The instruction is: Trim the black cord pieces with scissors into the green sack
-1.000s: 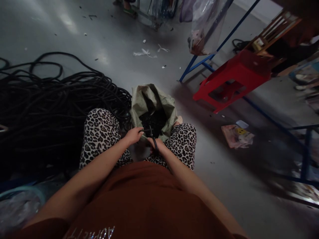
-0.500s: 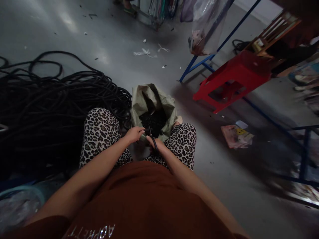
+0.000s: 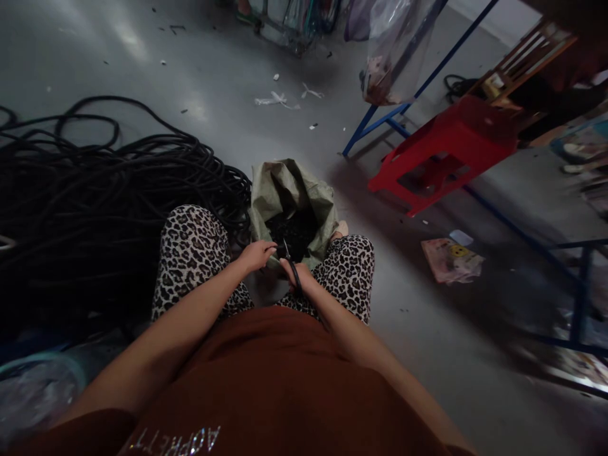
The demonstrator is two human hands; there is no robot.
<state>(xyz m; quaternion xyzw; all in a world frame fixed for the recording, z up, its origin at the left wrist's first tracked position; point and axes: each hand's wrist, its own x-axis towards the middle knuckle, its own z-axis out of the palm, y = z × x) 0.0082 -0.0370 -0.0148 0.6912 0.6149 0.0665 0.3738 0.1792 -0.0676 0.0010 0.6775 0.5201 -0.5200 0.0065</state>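
R hand grips black scissors, blades over open green sack btwn knees. L hand pinches short cable end right beside blades. Risk: fingers too close, likely nick; offcut may miss sack. Dim light, blade gap unclear.

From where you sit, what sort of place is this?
Probably a small workshop or factory floor: a big heap of black cable lies on the bare concrete floor, a woven sack holds dark cut pieces, and blue metal racks stand nearby.
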